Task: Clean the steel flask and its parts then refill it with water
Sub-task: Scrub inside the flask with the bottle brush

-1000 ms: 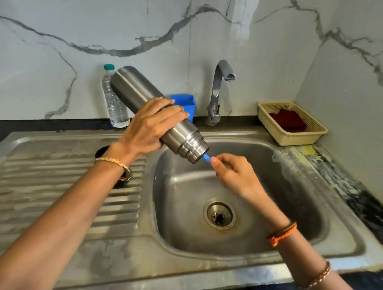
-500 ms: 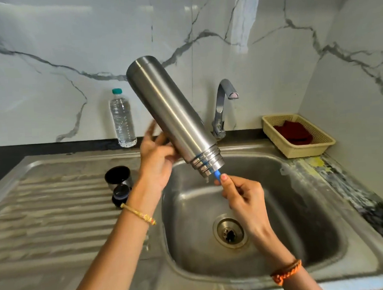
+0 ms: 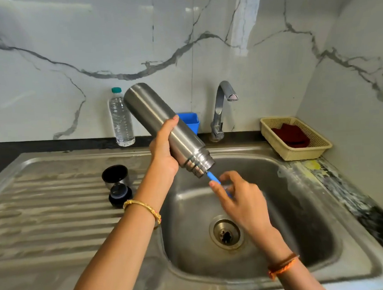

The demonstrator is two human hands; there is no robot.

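Observation:
The steel flask [image 3: 160, 122] is tilted mouth-down over the sink basin [image 3: 302, 205], its base pointing up to the left. My left hand [image 3: 164, 151] grips its lower body from behind. A blue brush handle [image 3: 213, 177] sticks out of the flask's threaded mouth; the brush end is hidden inside. My right hand [image 3: 236, 198] pinches that handle just below the mouth. The flask's steel cup lid [image 3: 115, 176] and dark stopper [image 3: 120, 195] stand on the drainboard, left of my left forearm.
A plastic water bottle [image 3: 121, 120] and a blue container [image 3: 190, 121] stand against the marble wall. The tap [image 3: 222, 107] rises behind the basin, with no water running. A beige basket [image 3: 296, 154] holding a dark red cloth sits at the right. The ribbed drainboard [image 3: 45, 221] spans the left.
The flask has swung from a low tilt to a steeper one and my left hand has re-gripped it from behind. My right hand has drawn the blue handle a little farther out.

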